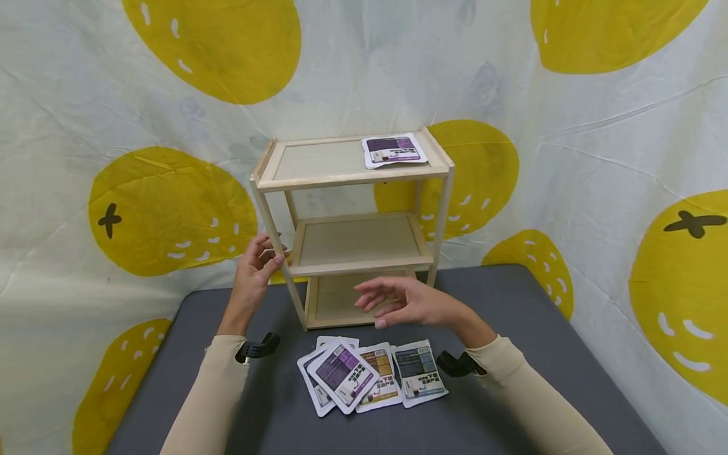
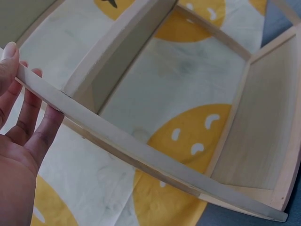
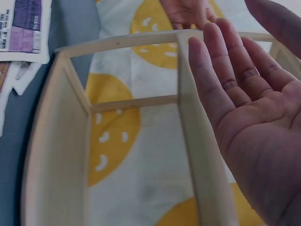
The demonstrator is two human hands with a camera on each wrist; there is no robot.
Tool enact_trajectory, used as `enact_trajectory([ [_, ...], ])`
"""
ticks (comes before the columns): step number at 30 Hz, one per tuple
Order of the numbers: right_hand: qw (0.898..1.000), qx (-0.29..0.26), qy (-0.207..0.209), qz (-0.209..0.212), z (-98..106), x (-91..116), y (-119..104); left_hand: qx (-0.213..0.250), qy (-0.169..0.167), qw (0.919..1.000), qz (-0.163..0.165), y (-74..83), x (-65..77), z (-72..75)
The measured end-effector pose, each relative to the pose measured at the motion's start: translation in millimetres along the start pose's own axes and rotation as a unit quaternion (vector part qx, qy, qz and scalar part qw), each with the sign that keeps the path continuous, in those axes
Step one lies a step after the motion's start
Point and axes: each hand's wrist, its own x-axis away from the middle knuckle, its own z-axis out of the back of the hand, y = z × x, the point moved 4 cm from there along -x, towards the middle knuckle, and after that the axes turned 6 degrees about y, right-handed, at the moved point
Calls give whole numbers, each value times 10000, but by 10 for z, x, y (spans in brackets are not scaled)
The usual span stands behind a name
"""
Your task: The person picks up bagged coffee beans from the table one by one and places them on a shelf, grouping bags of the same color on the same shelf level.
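A three-tier wooden shelf [image 1: 347, 268] stands at the back of the grey table. My left hand [image 1: 253, 278] is at its left front post, near the middle tier. In the left wrist view the thumb lies on one side of the post [image 2: 117, 136] and the fingers on the other, pinching it. My right hand [image 1: 418, 303] hovers in front of the lower tier, fingers loosely bent and holding nothing. Below it on the table lie several flat packets: a purple packet [image 1: 344, 376] on top of others, an orange packet [image 1: 382, 373] and a dark teal packet [image 1: 421, 371].
Another purple packet [image 1: 394, 150] lies on the right side of the shelf's top tier. The grey tabletop [image 1: 512, 316] reaches back to a pale cloth [image 1: 352, 69] printed with yellow fruit, which hangs behind and at both sides.
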Motion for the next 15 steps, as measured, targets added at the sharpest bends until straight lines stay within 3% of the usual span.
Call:
enact_trajectory([
  [7,9997,99,-194,-86,-143,-25,274,51,-59,10000,-26,-13,8,6],
  [15,9993,-222,-195,-251,-230,-40,562,-5,-50,10000,-28,-14,-4,7],
])
